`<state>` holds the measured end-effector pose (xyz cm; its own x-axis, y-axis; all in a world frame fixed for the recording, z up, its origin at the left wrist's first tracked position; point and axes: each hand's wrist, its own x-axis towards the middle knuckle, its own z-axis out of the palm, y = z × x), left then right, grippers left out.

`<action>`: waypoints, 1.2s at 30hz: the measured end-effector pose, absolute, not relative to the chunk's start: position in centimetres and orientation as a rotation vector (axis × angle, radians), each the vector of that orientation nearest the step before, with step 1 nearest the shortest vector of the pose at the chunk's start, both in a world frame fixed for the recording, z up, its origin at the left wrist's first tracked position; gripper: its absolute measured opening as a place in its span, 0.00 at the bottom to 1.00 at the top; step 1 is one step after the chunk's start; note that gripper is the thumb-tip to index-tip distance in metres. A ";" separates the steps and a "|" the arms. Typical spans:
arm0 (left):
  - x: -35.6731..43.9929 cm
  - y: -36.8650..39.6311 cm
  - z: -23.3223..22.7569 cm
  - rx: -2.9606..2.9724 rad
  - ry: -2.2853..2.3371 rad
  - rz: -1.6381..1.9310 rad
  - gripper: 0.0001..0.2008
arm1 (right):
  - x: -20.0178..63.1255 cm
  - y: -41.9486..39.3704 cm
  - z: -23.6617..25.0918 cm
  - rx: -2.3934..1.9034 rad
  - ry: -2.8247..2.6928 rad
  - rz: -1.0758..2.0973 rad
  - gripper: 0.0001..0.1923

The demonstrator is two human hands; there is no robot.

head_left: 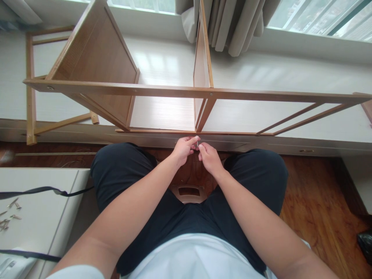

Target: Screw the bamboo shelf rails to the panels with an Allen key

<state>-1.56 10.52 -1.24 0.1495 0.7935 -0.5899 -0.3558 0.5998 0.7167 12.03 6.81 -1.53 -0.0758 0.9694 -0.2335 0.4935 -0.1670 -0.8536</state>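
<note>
Below shelf frame (186, 92) — both hands (184, 149) (208, 158) pinching thin silvery screw (197, 144).

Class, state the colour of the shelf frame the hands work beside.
Light honey-brown wood; the shelf frame shows best in the head view.

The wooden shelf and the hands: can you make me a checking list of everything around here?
Surface: white window ledge, bearing the shelf frame.
Job's things: wooden shelf frame lying on its side; a small thin metal piece between both hands, at the frame's lower rail.
Clutter: loose screws on a white board, lower left.
Hands: left hand and right hand pinch the metal piece together.
Cables: a black strap across the white board.
Surroundings: grey curtain, windows, wooden floor, a stool under the person.
</note>
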 end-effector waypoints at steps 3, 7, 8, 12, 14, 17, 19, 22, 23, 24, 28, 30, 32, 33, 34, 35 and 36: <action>-1.6 10.6 -1.3 0.480 1.146 0.877 0.20 | 12.0 6.7 -1.1 -1.665 -1.583 1.132 0.19; -1.6 10.7 -1.3 0.494 1.139 0.881 0.18 | 11.9 6.5 -0.7 -1.651 -1.605 1.075 0.17; -1.6 10.7 -1.3 0.495 1.137 0.883 0.18 | 11.9 6.5 -0.7 -1.652 -1.611 1.063 0.17; -1.6 10.7 -1.3 0.497 1.126 0.882 0.17 | 11.8 6.4 -0.6 -1.665 -1.627 1.026 0.16; -1.6 10.7 -1.4 0.492 1.120 0.881 0.17 | 11.8 6.4 -0.6 -1.672 -1.632 1.014 0.15; -1.7 10.7 -1.5 0.481 1.111 0.880 0.17 | 11.9 6.4 -0.6 -1.677 -1.632 1.000 0.15; -1.7 10.7 -1.5 0.472 1.107 0.881 0.17 | 11.9 6.4 -0.7 -1.676 -1.627 0.994 0.14; -1.7 10.8 -1.6 0.459 1.102 0.884 0.17 | 11.8 6.4 -0.7 -1.672 -1.622 0.987 0.15; -1.7 10.8 -1.7 0.455 1.100 0.883 0.17 | 11.8 6.4 -0.7 -1.669 -1.621 0.985 0.15; -1.7 10.8 -1.7 0.450 1.097 0.881 0.17 | 11.8 6.4 -0.8 -1.666 -1.619 0.982 0.15; -1.7 11.0 -1.7 0.434 1.086 0.870 0.15 | 11.8 6.4 -0.9 -1.641 -1.607 0.985 0.15; -1.8 11.1 -1.7 0.430 1.079 0.867 0.13 | 11.8 6.5 -1.0 -1.631 -1.600 0.989 0.15; -1.8 11.1 -1.7 0.427 1.069 0.865 0.12 | 11.7 6.5 -1.0 -1.624 -1.596 0.987 0.15; -1.8 11.1 -1.7 0.424 1.062 0.863 0.12 | 11.7 6.5 -1.0 -1.622 -1.596 0.983 0.15; -1.8 11.1 -1.8 0.422 1.055 0.860 0.11 | 11.7 6.5 -1.1 -1.620 -1.596 0.980 0.15; -1.8 11.1 -1.8 0.420 1.047 0.858 0.12 | 11.7 6.5 -1.1 -1.617 -1.597 0.977 0.15; -1.9 11.1 -1.8 0.419 1.039 0.855 0.12 | 11.7 6.5 -1.1 -1.615 -1.598 0.974 0.15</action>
